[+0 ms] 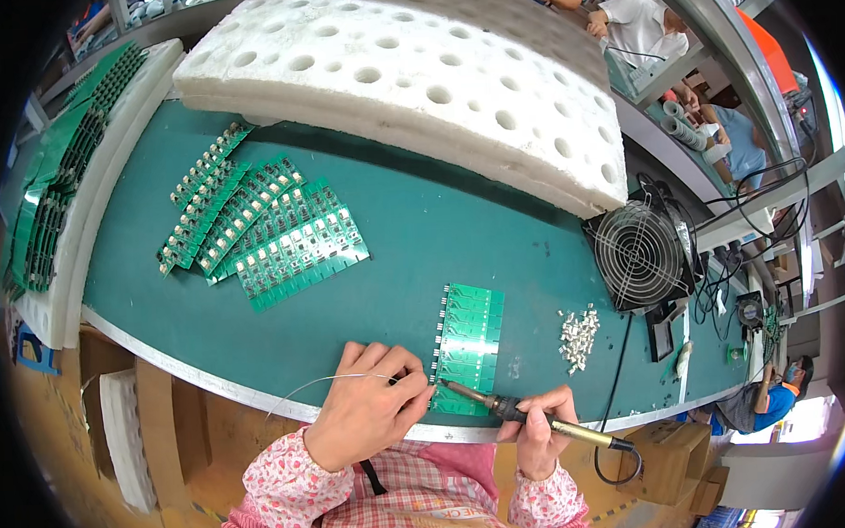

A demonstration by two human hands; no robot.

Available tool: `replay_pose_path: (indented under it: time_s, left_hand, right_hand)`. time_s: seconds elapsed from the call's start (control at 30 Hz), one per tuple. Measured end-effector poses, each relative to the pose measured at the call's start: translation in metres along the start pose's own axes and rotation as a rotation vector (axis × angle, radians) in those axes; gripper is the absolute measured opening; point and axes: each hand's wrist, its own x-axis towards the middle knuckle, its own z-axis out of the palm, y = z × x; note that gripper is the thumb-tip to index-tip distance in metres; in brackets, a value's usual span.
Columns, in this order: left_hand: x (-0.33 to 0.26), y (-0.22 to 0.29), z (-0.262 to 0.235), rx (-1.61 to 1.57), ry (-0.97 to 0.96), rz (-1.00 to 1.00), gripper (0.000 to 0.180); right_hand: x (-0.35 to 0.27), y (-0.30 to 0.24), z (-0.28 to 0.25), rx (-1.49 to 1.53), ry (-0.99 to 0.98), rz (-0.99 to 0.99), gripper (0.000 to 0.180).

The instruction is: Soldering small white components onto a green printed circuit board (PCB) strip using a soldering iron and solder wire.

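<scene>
A green circuit board panel lies at the table's near edge, with a row of small connectors down its left side. My right hand grips a soldering iron, its tip pointing left at the panel's lower left edge. Close to that tip, my left hand is closed in a pinch on thin solder wire, which trails off to the left. Whether the tip touches a joint is too small to tell. Right of the panel sits a pile of small white connectors.
Several populated circuit boards overlap at the left. A long white foam block with holes spans the back; more boards stand on foam at the far left. A black fan is at the right, beside a cable. Other people work beyond.
</scene>
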Motion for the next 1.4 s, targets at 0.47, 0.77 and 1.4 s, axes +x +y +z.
replay_pose_path:
  time_s: [0.47,0.77,1.4]
  left_hand:
    - [0.0001,0.001,0.0005,-0.014,0.024,-0.004,0.015]
    - [0.0019,0.0019,0.0029,0.032,0.016,0.001,0.016]
    - [-0.005,0.0034,-0.0029,0.039,-0.004,0.014,0.009]
  right_hand:
    - [-0.0021,0.0025,-0.0003,0.002,0.009,-0.022,0.02]
    - [-0.0008,0.0006,-0.0007,-0.034,-0.029,0.004,0.021]
    - [-0.0041,0.0058,-0.0005,0.071,0.046,-0.111,0.021]
